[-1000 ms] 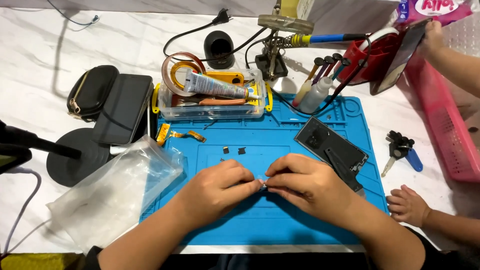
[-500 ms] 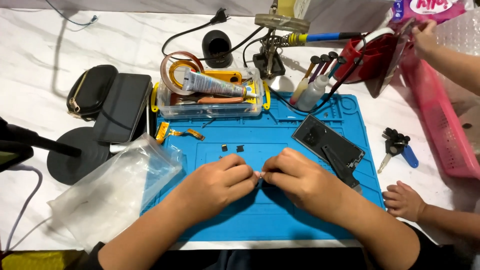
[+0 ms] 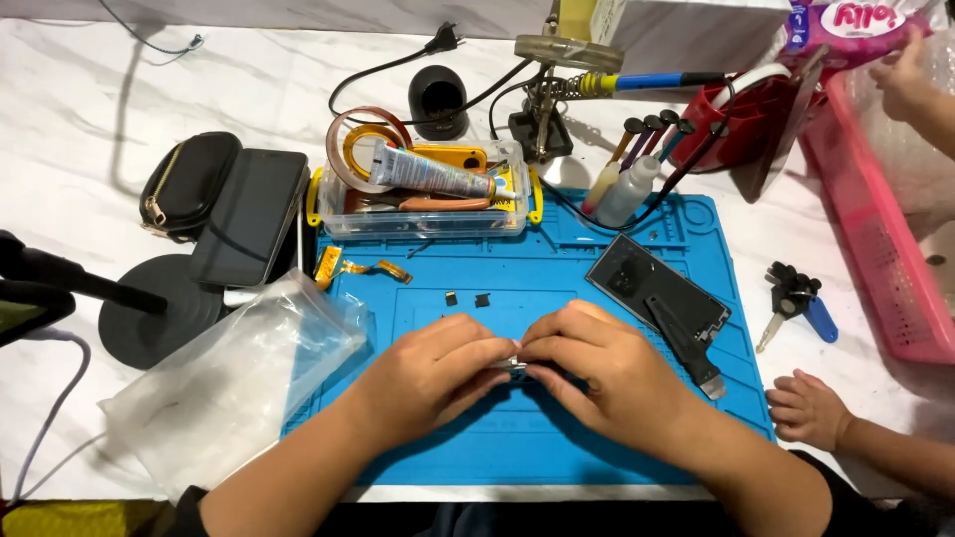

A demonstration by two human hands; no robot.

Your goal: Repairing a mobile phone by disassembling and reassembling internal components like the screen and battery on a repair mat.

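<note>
On the blue repair mat (image 3: 597, 447) over my white table, my left hand (image 3: 428, 373) and right hand (image 3: 607, 373) pinch one tiny metal part (image 3: 515, 365) between their fingertips, low over the mat so it can't drop far; the opened phone (image 3: 657, 288) waits just right.

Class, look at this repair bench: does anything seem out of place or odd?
A second person's small hand rests on the table beside the blue mat, close to the keys. A crumpled plastic bag overlaps the mat's left edge.
</note>
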